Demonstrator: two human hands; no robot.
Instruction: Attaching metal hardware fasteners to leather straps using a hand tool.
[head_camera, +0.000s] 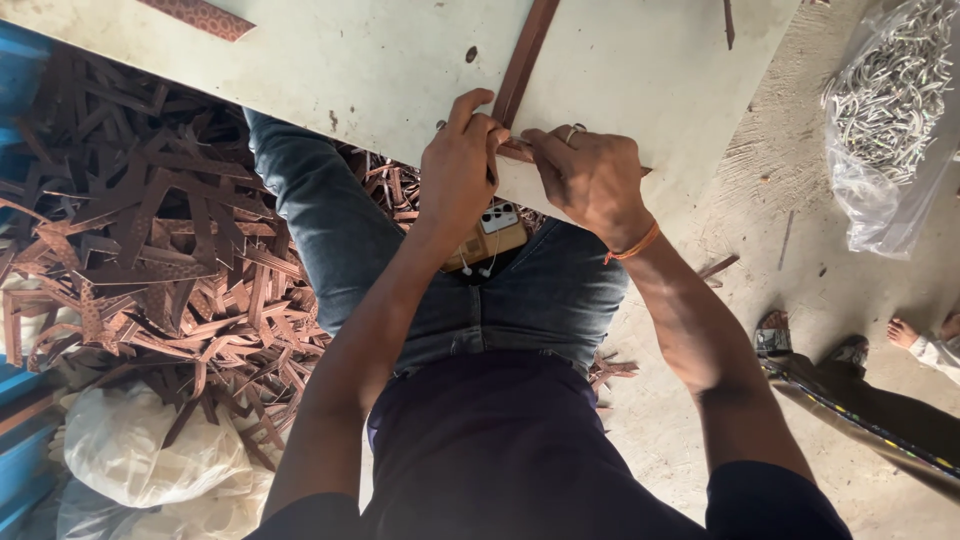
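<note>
Head view: hands (530, 170) on brown strip (522, 62)

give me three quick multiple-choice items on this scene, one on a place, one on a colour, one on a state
1. Where does the heap of brown strips lie?
A. on the board
B. on the floor at the person's left
C. inside the clear bag

2. What colour is the band on the right wrist?
A. orange
B. green
C. white

3. How do the left hand and right hand stand?
A. both pinch the brown strip at the board's edge
B. both hang free
C. both rest on the lap

Answers: B, the heap spreads left of the leg; A, the band is orange; A, fingers close on the strip's end.
</note>
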